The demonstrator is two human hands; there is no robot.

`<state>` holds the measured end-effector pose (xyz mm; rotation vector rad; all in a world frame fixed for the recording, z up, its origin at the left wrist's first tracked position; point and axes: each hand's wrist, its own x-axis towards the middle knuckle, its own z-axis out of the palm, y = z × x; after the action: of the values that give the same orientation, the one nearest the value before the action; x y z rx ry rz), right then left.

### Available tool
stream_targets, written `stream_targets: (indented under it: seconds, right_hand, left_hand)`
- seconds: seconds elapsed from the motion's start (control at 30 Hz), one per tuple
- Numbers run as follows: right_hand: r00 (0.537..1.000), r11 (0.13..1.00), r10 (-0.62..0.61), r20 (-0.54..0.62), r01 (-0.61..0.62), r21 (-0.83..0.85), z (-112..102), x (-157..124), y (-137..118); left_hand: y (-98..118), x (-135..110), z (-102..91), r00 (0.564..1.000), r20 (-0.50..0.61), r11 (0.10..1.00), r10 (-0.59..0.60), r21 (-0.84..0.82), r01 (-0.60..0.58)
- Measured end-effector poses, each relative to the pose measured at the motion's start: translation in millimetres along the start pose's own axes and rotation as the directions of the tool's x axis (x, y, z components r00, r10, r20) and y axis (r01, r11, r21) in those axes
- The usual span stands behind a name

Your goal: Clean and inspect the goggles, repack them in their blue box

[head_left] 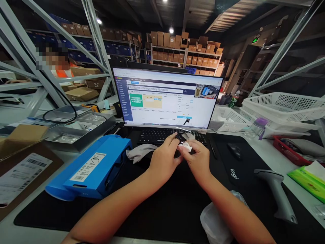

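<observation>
Above the keyboard's front edge, both of my hands are close together. My left hand (164,156) has its fingers closed around a small black object (180,138), whose kind I cannot make out. With thumb and fingers, my right hand (199,157) pinches a crumpled white tissue (186,145) against or beside that black object. A greyish piece shows behind the fingertips. Left of my left hand lies a grey cloth (139,152), next to an opened blue box (88,169) with a white label. A translucent plastic bag (215,220) rests under my right forearm.
A monitor (162,101) stands behind the keyboard (152,135). To the right are a mouse (235,150), a barcode scanner (278,193), a green tissue pack (308,183) and white baskets (276,105). A cardboard box (25,173) sits at left; a person in orange is beyond.
</observation>
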<state>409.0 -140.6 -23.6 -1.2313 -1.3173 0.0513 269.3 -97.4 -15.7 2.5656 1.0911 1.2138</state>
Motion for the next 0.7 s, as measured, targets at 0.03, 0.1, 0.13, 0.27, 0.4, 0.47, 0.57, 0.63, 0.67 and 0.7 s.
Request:
stream_targets:
  seconds: [0.03,0.1,0.13,0.27,0.4,0.47,0.57,0.63,0.67,0.7]
  right_hand:
    - [1.000,1.000,-0.014,0.022,0.014,-0.024,-0.5,0.2,2.0]
    - [0.995,0.996,-0.035,0.090,0.042,-0.076,-1.0,0.2,4.9]
    - [0.991,0.994,-0.041,0.127,0.053,-0.096,-1.0,0.1,5.8]
    - [0.974,0.993,-0.031,0.225,0.056,-0.106,-3.4,4.2,7.5]
    - [0.944,1.000,0.023,0.330,-0.023,-0.004,-23.1,24.2,12.5]
    - [0.914,0.995,0.070,0.399,-0.092,0.035,-39.1,37.0,15.5]
    - [0.846,0.982,0.127,0.518,-0.180,0.053,-61.6,51.0,16.2]
    - [0.789,0.977,0.132,0.600,-0.207,0.058,-70.6,54.2,12.8]
    - [0.762,0.976,0.124,0.636,-0.209,0.060,-72.8,54.0,10.0]
    - [0.735,0.977,0.108,0.669,-0.202,0.065,-73.5,52.9,6.8]
  left_hand:
    - [0.1,0.7,-0.2,1.000,0.006,1.000,-0.025,-0.014,0.025]
    - [0.0,2.4,-1.7,0.997,0.018,0.996,-0.074,-0.041,0.075]
    - [-0.2,3.4,-2.7,0.995,0.023,0.994,-0.095,-0.053,0.096]
    - [-1.1,7.6,-10.0,0.983,0.119,0.983,-0.139,-0.100,0.151]
    - [-4.1,13.2,-34.5,0.936,0.337,0.990,-0.105,-0.055,0.131]
    - [-7.4,15.9,-53.3,0.911,0.399,0.993,-0.109,0.012,0.113]
    - [-13.0,17.6,-76.7,0.920,0.365,0.986,-0.145,0.134,0.102]
    - [-15.2,16.9,-83.2,0.965,0.258,0.984,-0.046,0.180,-0.001]
    - [-15.5,16.2,-83.5,0.977,0.210,0.978,0.044,0.189,-0.084]
    - [-15.4,15.4,-82.3,0.972,0.187,0.967,0.141,0.184,-0.176]
